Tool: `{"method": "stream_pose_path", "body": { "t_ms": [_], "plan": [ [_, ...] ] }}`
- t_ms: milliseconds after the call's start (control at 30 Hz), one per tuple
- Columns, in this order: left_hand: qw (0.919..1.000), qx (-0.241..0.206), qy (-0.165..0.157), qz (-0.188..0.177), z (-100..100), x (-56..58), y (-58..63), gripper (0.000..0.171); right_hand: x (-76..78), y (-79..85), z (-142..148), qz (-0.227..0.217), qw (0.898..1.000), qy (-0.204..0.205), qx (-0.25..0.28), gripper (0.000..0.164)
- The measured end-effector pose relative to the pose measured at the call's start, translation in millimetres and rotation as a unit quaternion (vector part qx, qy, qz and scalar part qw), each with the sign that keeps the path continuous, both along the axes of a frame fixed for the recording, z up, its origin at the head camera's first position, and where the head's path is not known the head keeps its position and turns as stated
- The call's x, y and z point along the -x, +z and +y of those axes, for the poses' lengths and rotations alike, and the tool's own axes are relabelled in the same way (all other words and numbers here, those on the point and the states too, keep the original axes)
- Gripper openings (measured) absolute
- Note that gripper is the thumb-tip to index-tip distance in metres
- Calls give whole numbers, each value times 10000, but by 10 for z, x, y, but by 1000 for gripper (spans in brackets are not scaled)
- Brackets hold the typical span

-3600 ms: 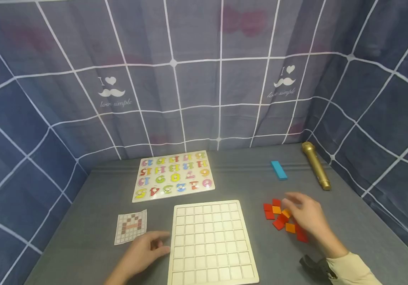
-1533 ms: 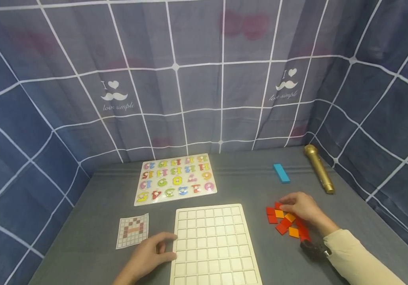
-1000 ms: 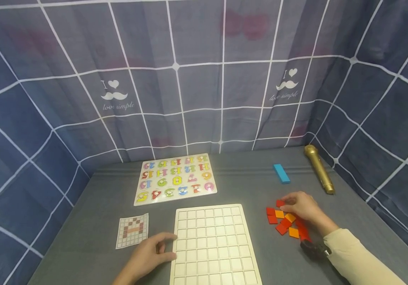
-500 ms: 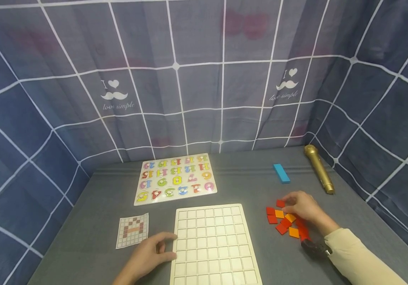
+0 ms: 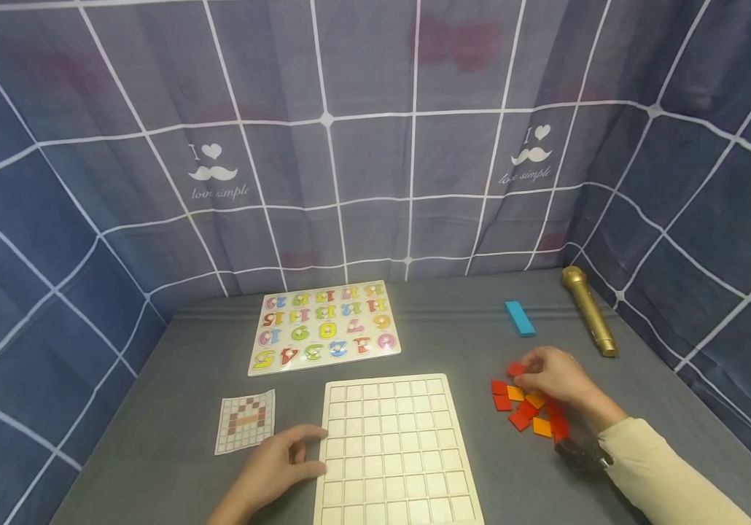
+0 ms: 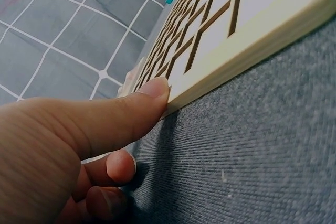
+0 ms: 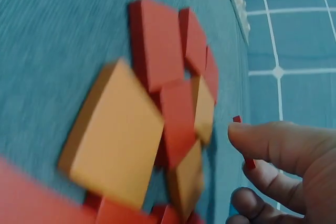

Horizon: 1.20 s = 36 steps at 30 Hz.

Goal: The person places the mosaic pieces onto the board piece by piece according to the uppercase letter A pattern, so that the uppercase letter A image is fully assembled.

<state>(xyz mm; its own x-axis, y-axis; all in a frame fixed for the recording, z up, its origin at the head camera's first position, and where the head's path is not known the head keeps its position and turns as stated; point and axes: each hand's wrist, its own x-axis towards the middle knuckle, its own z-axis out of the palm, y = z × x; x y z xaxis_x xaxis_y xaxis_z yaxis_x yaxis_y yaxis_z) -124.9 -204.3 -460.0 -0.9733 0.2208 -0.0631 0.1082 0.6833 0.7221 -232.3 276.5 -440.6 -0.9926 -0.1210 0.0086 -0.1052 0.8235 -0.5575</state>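
My right hand (image 5: 555,375) pinches a thin red square tile (image 5: 516,369) between thumb and fingers. In the right wrist view the pinched tile shows edge-on, above the tabletop. Just below that hand lies a loose cluster of red tiles (image 5: 518,421) and orange tiles (image 5: 542,427), partly hidden by the wrist. My left hand (image 5: 277,467) rests at the left edge of a pale wooden grid board (image 5: 395,437), its thumb touching the rim (image 6: 231,74). The fingers of that hand are relaxed and hold nothing. No tiles sit in the board's cells.
A paper pattern card (image 5: 244,423) lies left of the board. Behind are a number puzzle board (image 5: 323,328), a blue block (image 5: 520,319) and a gold microphone-shaped object (image 5: 589,312). A grid-patterned curtain (image 5: 375,160) encloses the grey table (image 5: 172,386).
My right hand came down to the far side of the tile cluster, pinched a red tile there and has lifted it slightly. My left hand moved against the board's edge and stays there.
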Motion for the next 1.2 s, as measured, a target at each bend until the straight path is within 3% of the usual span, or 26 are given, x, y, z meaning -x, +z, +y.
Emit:
{"method": "stream_pose_path", "body": {
  "t_ms": [233, 433, 567, 867, 1200],
  "plan": [
    [9992, -232, -303, 93, -33, 12, 14, 45, 33, 40, -317, 353, 9988, 323, -35, 31],
    [9918, -877, -873, -321, -90, 39, 58, 54, 73, 62, -650, 619, 9941, 895, 5, 28],
    [9905, -915, -931, -440, -115, 25, 69, 59, 67, 50, -866, 614, 9900, 1266, -20, 31],
    [9952, -596, -747, -189, -68, 8, 47, 60, 50, 1, -1098, 725, 9813, 1783, -36, 23],
    [9977, 546, -316, 237, 40, -14, 32, 61, 72, 14, -1385, 621, 9694, 2374, -103, 20]
  ]
}}
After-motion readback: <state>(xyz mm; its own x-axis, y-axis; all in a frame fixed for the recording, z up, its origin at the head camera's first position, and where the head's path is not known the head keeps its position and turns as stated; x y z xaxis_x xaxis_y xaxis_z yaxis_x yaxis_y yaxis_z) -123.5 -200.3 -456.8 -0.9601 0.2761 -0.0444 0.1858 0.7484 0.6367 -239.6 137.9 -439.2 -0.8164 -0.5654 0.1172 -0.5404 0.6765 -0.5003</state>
